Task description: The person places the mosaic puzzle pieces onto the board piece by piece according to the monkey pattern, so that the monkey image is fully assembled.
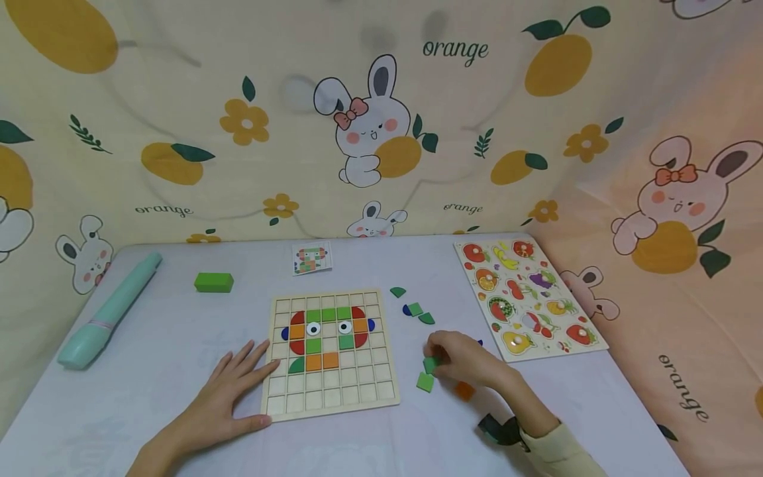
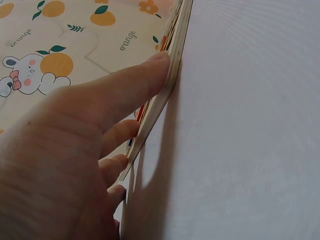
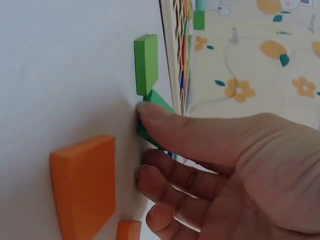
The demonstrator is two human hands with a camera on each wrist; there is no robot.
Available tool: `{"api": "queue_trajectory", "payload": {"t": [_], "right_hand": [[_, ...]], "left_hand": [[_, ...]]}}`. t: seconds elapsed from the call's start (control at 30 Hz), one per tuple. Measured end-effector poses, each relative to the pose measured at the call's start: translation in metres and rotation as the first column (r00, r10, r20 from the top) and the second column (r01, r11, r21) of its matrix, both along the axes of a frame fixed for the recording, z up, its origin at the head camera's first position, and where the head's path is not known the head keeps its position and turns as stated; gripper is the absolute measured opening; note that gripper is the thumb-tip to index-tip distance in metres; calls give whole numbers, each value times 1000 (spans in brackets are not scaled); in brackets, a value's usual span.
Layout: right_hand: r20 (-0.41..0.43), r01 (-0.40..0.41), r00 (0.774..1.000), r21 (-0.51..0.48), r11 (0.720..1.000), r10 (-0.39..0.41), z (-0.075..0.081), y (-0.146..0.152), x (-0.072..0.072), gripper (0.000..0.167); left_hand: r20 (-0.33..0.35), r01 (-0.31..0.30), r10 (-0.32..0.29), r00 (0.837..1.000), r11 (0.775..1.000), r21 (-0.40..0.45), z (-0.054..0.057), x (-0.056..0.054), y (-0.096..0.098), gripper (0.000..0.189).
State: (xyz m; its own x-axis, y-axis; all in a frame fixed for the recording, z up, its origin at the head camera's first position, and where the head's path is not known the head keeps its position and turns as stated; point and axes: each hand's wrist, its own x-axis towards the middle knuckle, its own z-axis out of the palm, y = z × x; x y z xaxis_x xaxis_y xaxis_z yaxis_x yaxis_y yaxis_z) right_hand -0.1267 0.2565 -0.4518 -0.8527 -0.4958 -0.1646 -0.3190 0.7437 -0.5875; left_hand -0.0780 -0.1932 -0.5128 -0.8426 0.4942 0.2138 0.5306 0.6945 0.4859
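A wooden grid board (image 1: pixel 369 387) lies in front of me, with colored tiles set in some of its squares, forming a face with two eyes. My left hand (image 1: pixel 223 391) rests at its left side, fingers spread, thumb and fingertips touching the rim; the left wrist view shows the thumb (image 2: pixel 135 87) against the board's edge. To the right of the board, my right hand (image 1: pixel 465 359) pinches a dark green tile (image 3: pixel 159 102) at the table surface. Touching that tile is a light green square tile (image 3: pixel 146 65). Orange tiles (image 3: pixel 85 187) lie close to the hand, partly covered in the head view.
Loose green and blue pieces (image 1: pixel 415 309) lie right of the board. A fruit puzzle board (image 1: pixel 524 295) stands farther right. Behind the grid is a small pattern card (image 1: pixel 312 257). A green block (image 1: pixel 214 283) and a mint-colored long object (image 1: pixel 113 311) lie on the left.
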Motion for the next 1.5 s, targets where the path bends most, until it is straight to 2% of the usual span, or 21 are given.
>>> {"api": "queue_trajectory", "payload": {"t": [0.2,0.43,0.63,0.73,0.9,1.17,1.33,1.5], "right_hand": [[-10,34,999,-51,998,-35,-4,-3,-3,19],[-1,-17,1000,-81,997,17,-8,-12,-5,20],[-27,-56,998,-118,991,54,-7,-28,-8,17],[-26,-86,996,-166,982,83,-8,-43,-10,15],[26,-146,987,-244,959,157,-8,-77,-9,16],[21,-221,971,-290,931,237,-12,-139,-4,16],[-11,-215,975,-276,937,221,-16,-162,-1,12],[-69,-200,980,-235,951,189,-19,-171,0,12]], "left_hand": [[-2,6,-6,1000,1000,14,2,-1,0,82],[-34,20,-20,999,999,24,3,-1,0,81],[-29,19,-19,999,1000,20,2,0,0,82],[-14,14,-14,1000,1000,20,1,0,0,82],[15,7,-7,1000,1000,19,0,1,0,81],[-6,8,-7,1000,999,34,0,2,0,81],[4,8,-9,1000,1000,30,-1,1,0,81],[13,12,-12,1000,1000,25,-1,0,-1,81]]}}
